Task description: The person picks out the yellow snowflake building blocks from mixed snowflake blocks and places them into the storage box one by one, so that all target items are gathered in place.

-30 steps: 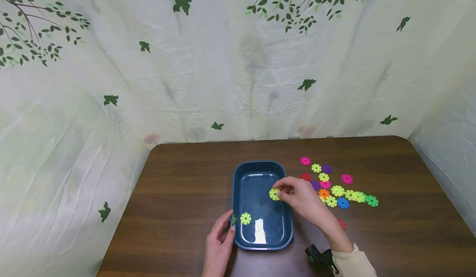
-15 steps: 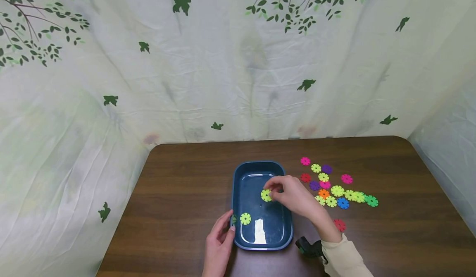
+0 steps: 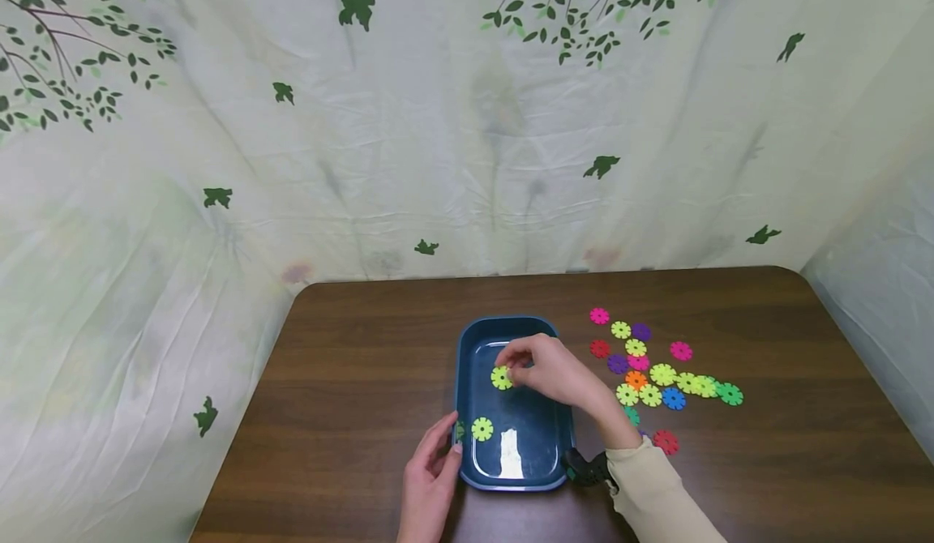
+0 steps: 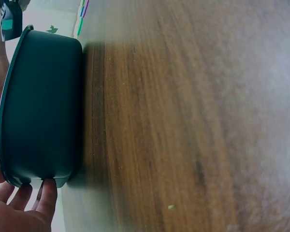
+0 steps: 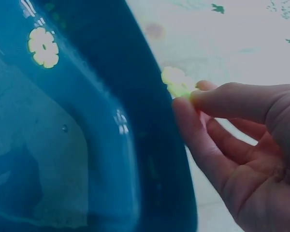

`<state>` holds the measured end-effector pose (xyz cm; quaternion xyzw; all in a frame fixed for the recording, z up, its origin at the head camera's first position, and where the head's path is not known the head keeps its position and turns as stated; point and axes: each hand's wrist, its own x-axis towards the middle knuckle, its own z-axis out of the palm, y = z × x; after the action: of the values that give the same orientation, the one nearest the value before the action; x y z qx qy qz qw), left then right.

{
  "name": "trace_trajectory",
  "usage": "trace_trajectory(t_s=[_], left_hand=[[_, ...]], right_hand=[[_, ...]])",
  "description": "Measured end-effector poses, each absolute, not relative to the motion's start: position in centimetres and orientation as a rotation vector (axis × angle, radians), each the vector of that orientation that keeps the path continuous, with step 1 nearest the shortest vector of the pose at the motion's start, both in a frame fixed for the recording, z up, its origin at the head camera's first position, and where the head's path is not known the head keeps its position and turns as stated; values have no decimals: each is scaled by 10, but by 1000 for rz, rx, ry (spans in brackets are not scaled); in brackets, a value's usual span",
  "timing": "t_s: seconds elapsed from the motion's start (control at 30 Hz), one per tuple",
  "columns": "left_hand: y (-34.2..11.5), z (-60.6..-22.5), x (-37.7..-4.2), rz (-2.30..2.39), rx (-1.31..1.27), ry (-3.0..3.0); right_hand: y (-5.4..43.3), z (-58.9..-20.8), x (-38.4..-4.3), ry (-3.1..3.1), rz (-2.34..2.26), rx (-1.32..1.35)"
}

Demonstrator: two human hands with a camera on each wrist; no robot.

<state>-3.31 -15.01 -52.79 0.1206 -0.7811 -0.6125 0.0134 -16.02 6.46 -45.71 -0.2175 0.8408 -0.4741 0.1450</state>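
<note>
A deep blue plastic tray (image 3: 514, 466) stands on the table. My left hand (image 3: 430, 474) holds its left side. In the left wrist view, the fingertips (image 4: 48, 191) press the outer wall, with the thumb up by the rim. Over the tray, my right hand (image 3: 550, 371) pinches a yellow-green notched plastic disc (image 3: 501, 378) between thumb and forefinger. The right wrist view shows this disc (image 5: 176, 79) tilted between the fingertips, apart from the tray floor. Another yellow-green notched disc (image 3: 482, 429) lies inside the tray, near its left wall.
Right of the tray, loose notched discs in several colours lie on the brown table (image 3: 350, 413), among them a blue one (image 3: 674, 399), an orange one (image 3: 636, 380) and a red one (image 3: 666, 442). A pale leaf-print cloth (image 3: 438, 121) hangs behind the table.
My right hand has moved left over the tray, carrying the yellow-green disc. More loose discs show beside the right forearm. The left hand and tray have stayed in place.
</note>
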Motion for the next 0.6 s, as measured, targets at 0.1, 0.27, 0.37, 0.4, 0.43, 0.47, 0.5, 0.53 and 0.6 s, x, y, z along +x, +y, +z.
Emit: trace_trajectory(t_s=[0.1,0.27,0.37,0.4,0.43,0.47,0.5,0.53,0.6], left_hand=[[-150,-527,-33,-1911,366,-2435],[-150,-525,-35,-1917,410,-2461],[-150,-525,-35,-1920,428,-2464],[-150,-525,-35,-1918,429,-2464],[-150,-525,-35,-1920,421,-2456],[-150,-524,-34,-1922,413,-2450],[-150,-524,-34,-1924,408,-2446],[-150,-524,-33,-1924,397,-2441],[-150,-523,-33,-1935,380,-2428]], right_hand=[[61,-459,-165,2395,-1374,-654],[53,-458,-173,2379,-1380,-703],[48,-461,-179,2362,-1382,-724],[46,-462,-181,2351,-1385,-724],[45,-464,-182,2335,-1389,-725],[44,-465,-184,2319,-1393,-724],[42,-468,-185,2304,-1393,-724],[41,-470,-187,2291,-1390,-730],[39,-474,-189,2263,-1374,-724]])
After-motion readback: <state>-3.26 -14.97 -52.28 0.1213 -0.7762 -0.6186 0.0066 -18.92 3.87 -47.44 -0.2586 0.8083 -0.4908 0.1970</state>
